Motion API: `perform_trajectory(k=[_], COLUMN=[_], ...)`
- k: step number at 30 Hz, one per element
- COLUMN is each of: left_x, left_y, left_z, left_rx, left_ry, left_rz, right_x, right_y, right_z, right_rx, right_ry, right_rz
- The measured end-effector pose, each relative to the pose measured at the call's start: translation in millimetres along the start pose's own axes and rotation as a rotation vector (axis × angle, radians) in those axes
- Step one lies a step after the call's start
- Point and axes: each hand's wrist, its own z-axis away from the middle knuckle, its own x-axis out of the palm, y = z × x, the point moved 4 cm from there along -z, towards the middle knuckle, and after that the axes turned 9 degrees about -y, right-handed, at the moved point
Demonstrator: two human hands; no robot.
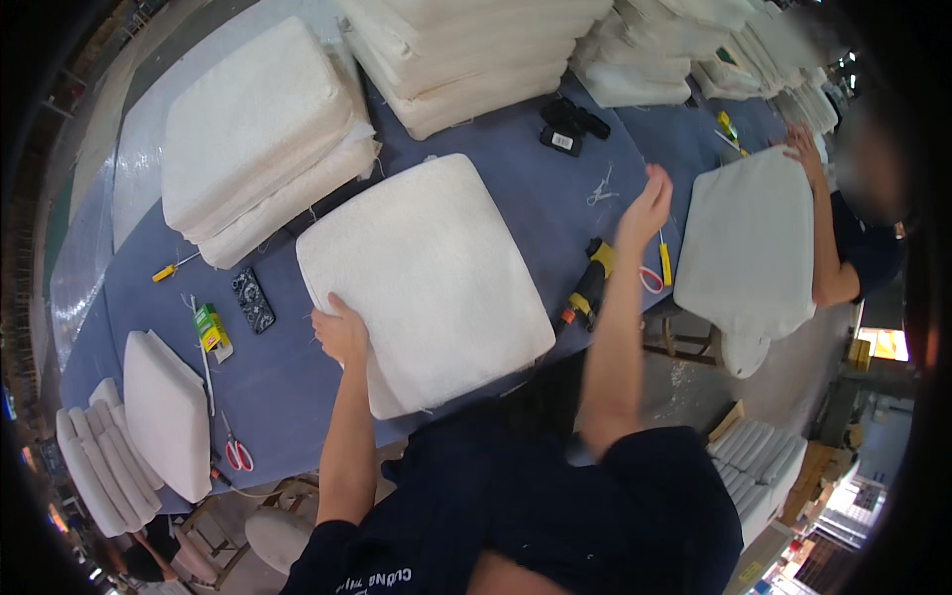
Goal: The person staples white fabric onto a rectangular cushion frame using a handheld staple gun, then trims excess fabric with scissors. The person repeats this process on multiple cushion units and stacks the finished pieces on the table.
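Observation:
In front of me a white square cushion (426,288) lies flat on the blue-covered table (278,387). My left hand (342,330) grips its left edge, thumb on top and fingers along the side. Away from the cushion, my right hand (648,206) is raised over the table's right part. Its fingers are drawn together, and whatever they may hold is too fine to see. Below that hand, beside my forearm, lie a yellow-and-black power tool (592,283), red-handled scissors (651,280) and a yellow-handled screwdriver (665,260).
Cushion stacks stand at the back left (248,129) and back centre (466,59). Black devices (570,124), loose threads (600,188), a phone (254,299), a green-yellow box (212,332) and scissors (236,451) lie around. A co-worker at right handles another cushion (749,238).

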Motion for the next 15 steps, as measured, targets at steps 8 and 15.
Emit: perform_trajectory(k=[8, 15], left_x=[12.0, 12.0], left_y=[-41.2, -28.8], left_z=[-30.0, -34.4], left_rx=[0.028, 0.145], left_ry=[0.038, 0.192], left_rz=[0.246, 0.193], right_x=[160.0, 194.1], right_y=[7.3, 80.1], right_z=[16.4, 124.6], right_rx=[-0.002, -0.028], right_ry=[-0.966, -0.741], right_rz=[0.313, 0.671])
